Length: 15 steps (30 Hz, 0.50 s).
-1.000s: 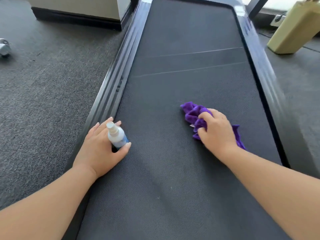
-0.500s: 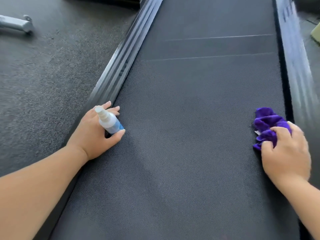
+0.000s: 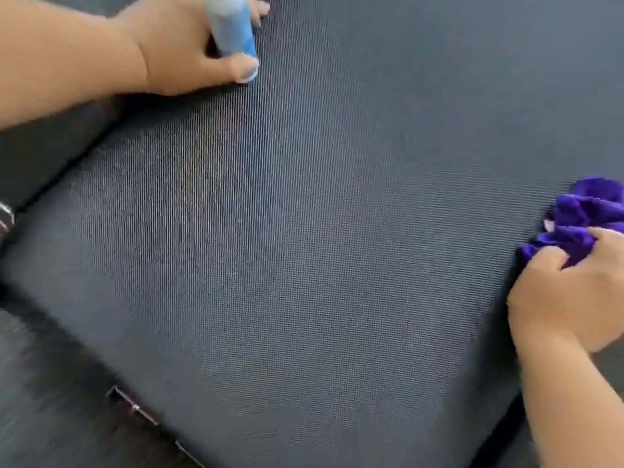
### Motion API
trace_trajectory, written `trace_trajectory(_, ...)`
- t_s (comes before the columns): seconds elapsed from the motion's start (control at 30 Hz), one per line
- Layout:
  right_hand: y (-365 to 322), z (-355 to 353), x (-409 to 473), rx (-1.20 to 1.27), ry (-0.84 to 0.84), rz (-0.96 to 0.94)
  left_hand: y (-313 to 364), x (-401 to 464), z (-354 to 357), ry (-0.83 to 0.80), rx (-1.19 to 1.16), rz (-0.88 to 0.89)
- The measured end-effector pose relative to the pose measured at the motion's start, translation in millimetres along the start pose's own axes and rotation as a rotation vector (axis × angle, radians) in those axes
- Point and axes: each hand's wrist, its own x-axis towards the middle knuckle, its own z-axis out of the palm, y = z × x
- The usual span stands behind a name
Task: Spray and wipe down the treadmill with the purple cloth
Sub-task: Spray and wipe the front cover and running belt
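Purple cloth [image 3: 580, 221] bunched in right hand [image 3: 570, 295]; bottle [image 3: 233, 32] label unreadable.

The wide dark grey treadmill belt [image 3: 304, 248] has a matt, finely woven, grainy texture. The bunched purple cloth [image 3: 580, 221] looks soft and fuzzy, and the small blue-and-white spray bottle [image 3: 233, 32] looks like smooth, slightly glossy plastic.

Spray bottle [image 3: 232, 32] top cut off; purple cloth [image 3: 587, 221] partly cropped, apparently bunched.
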Motion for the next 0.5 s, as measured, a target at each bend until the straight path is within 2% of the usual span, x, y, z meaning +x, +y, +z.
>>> trace_trajectory(0.17,7.3,2.6,-6.7,0.004,0.055,0.031,3.6,4.7,-6.5,0.091,0.004,0.079)
trace_trajectory(0.3,34.0,20.8,6.9,0.0,-0.01,0.062,6.9,4.7,-6.1,0.091,-0.042,0.139)
trace_trajectory(0.5,30.3,19.0,4.1,0.104,-0.002,0.116,4.4,5.9,-6.9,0.124,-0.133,0.163)
